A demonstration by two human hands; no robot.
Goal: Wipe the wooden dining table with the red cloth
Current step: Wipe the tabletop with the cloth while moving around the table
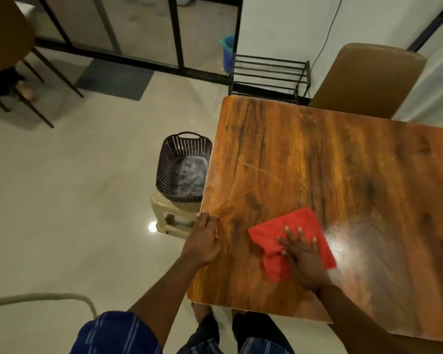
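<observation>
The wooden dining table (343, 169) fills the right half of the view, glossy with dark grain. A folded red cloth (302, 226) lies on its near left part. My right hand (302, 256) presses flat on the cloth with fingers spread and straight. My left hand (202, 238) rests on the table's left edge, fingers straight and pointing away from me, holding nothing.
A dark woven basket (169, 169) stands on a beige plastic stool (174, 221) just left of the table. A brown chair (368, 80) stands at the far side. A black metal rack (269, 75) and a blue bucket (228, 52) are behind. The tiled floor stretches to the left.
</observation>
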